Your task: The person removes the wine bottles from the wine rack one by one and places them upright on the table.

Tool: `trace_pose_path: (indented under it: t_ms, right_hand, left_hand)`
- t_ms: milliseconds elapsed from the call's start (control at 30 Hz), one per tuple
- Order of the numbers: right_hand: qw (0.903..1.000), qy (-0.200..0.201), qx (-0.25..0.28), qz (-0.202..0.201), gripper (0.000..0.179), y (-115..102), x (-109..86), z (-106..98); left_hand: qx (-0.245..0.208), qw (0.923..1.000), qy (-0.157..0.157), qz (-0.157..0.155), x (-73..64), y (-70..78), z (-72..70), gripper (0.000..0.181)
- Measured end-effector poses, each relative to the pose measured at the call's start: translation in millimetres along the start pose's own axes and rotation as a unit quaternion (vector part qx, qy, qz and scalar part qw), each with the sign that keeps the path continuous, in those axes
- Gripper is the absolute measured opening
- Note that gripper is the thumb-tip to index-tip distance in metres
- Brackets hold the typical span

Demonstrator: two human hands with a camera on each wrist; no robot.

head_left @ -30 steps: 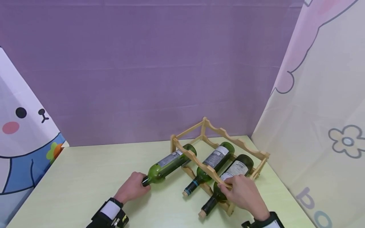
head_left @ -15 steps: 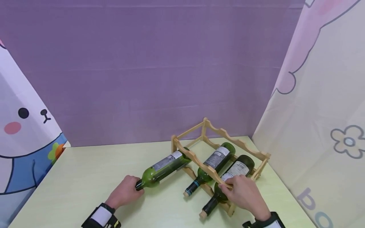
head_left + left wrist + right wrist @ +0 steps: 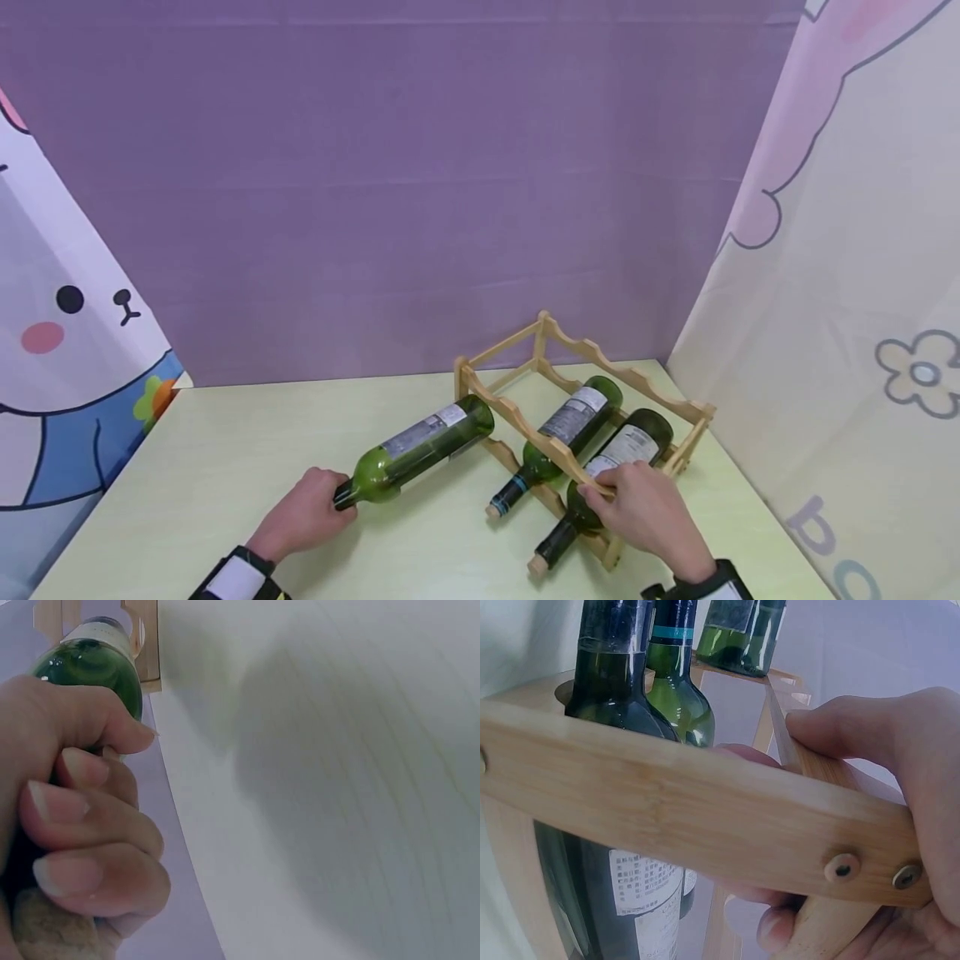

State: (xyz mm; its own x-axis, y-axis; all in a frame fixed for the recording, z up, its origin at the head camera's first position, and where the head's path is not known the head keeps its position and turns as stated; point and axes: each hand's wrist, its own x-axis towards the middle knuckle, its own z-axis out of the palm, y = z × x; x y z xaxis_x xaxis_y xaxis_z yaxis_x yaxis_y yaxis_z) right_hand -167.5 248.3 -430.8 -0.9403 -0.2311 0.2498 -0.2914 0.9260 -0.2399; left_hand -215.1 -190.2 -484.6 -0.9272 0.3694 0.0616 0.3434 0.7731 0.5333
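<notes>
Head: left hand [image 3: 303, 515] closed round the neck of a green bottle [image 3: 420, 448]; its base points away from the grip, beside the rack [image 3: 555, 452], contact unclear. Right hand [image 3: 654, 518] grips the rack's near corner; a banded bottle [image 3: 573, 421] and a dark bottle [image 3: 628, 448] lie inside, left of that grip.

Left wrist: fingers curled tight, cork [image 3: 54, 930] just below them.

Right wrist: thumb and fingers clasp the wood.
</notes>
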Motion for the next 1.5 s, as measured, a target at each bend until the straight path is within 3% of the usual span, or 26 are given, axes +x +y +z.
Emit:
trace_pose_path:
  t_ms: [500, 667, 1033, 1300, 1500]
  right_hand:
    - [0.9998, -0.014, 0.005, 0.012, 0.015, -1.3, -0.3, -1.4]
    - [0.9998, -0.015, 0.005, 0.007, 0.02, -1.2, -1.2, -0.9]
    - [0.9998, -0.013, -0.004, 0.012, 0.025, -1.4, -1.5, -0.9]
    - [0.9991, -0.029, 0.022, -0.02, 0.029, 0.1, -1.9, -7.8]
    - [0.9964, -0.073, 0.038, -0.022, 0.028, 1.1, 0.2, -14.6]
  left_hand:
    - [0.03, 0.9993, -0.004, 0.023, -14.5, -5.7, -28.7, 0.022]
    - [0.034, 0.9992, -0.017, 0.011, -15.1, -4.9, -36.3, 0.02]
    - [0.042, 0.9986, -0.011, 0.031, -13.9, 4.4, -54.5, 0.017]
    - [0.051, 0.9973, -0.003, 0.052, -9.7, 13.9, -62.4, 0.018]
    - [0.056, 0.9971, -0.004, 0.051, -6.2, 23.9, -68.5, 0.016]
